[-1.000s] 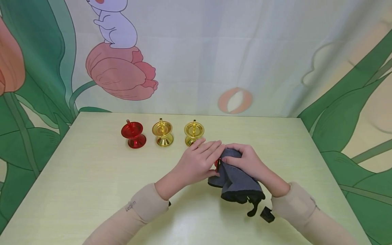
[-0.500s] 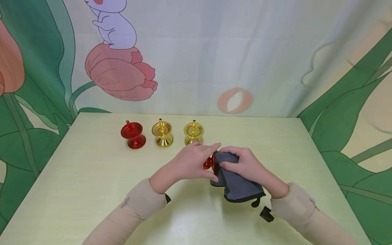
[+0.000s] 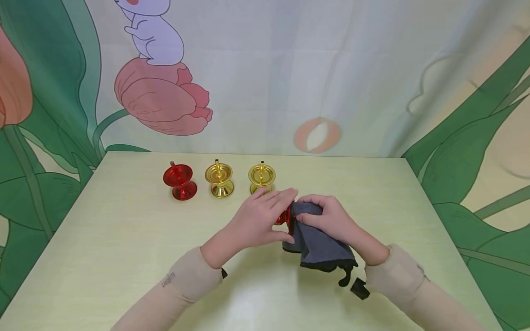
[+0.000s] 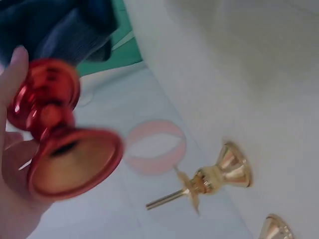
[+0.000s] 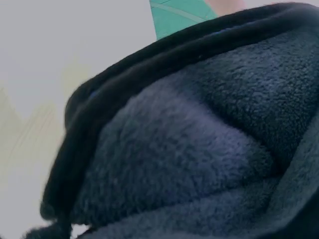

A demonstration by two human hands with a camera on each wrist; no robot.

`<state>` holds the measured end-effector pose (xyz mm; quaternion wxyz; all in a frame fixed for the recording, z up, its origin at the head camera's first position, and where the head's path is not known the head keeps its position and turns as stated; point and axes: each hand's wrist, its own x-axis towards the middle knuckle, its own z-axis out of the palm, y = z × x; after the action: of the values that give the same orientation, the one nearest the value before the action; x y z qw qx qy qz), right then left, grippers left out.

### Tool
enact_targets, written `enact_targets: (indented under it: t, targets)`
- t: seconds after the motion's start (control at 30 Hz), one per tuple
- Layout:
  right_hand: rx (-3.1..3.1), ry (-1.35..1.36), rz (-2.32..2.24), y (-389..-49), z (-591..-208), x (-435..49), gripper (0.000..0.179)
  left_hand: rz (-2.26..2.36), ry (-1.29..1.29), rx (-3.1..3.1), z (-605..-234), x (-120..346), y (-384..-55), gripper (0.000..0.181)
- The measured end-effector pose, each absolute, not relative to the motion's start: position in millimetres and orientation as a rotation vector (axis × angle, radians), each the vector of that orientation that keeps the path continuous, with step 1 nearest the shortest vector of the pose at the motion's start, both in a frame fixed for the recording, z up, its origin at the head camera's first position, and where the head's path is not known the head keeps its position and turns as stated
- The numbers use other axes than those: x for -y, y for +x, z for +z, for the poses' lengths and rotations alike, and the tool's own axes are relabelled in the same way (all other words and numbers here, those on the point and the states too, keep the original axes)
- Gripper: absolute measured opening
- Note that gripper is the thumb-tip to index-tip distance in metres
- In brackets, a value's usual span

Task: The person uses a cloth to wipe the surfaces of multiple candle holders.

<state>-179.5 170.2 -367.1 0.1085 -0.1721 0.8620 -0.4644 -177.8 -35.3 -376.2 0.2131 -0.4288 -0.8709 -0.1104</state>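
My left hand (image 3: 258, 221) holds a shiny red metal candle holder (image 3: 283, 217) on its side, thumb below and fingers over the top. In the left wrist view the same candle holder (image 4: 51, 117) shows its flared, hollow base toward the camera. A dark grey cloth (image 3: 323, 248) with black edging is bunched in my right hand (image 3: 335, 221), which presses it to the holder's right end. The cloth hides that end and hangs down toward the table. In the right wrist view the fuzzy cloth (image 5: 199, 134) covers most of the picture.
Another red candle holder (image 3: 180, 181) and two gold candle holders (image 3: 219, 177) (image 3: 262, 174) stand upright in a row toward the back of the pale table (image 3: 103, 248). My left fingertips are close in front of the right gold one. A printed curtain (image 3: 256, 82) hangs behind.
My left hand has shifted slightly left over the last second, its fingers spreading and then drawing together. More of the red candle holder shows now. The right hand stays on the cloth, whose lower edge sways.
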Motion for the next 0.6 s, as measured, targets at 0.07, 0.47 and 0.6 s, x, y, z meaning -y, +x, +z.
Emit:
enact_targets:
  t: [0.07,0.47,0.6]
  targets:
    - [-2.583,-0.577,-1.3,-178.1,-366.6,-170.9,0.03,-0.386,-1.209,2.541,-369.5,37.7,-178.9,0.093]
    - [-2.547,-0.616,-1.334,-175.2,-365.7,-172.0,0.03,-0.445,-1.246,2.652,-362.2,32.1,-176.8,0.084]
    - [-2.415,-0.465,-1.499,-179.8,-367.2,-174.3,0.033,-0.206,-1.162,2.292,-372.6,28.6,-171.2,0.083]
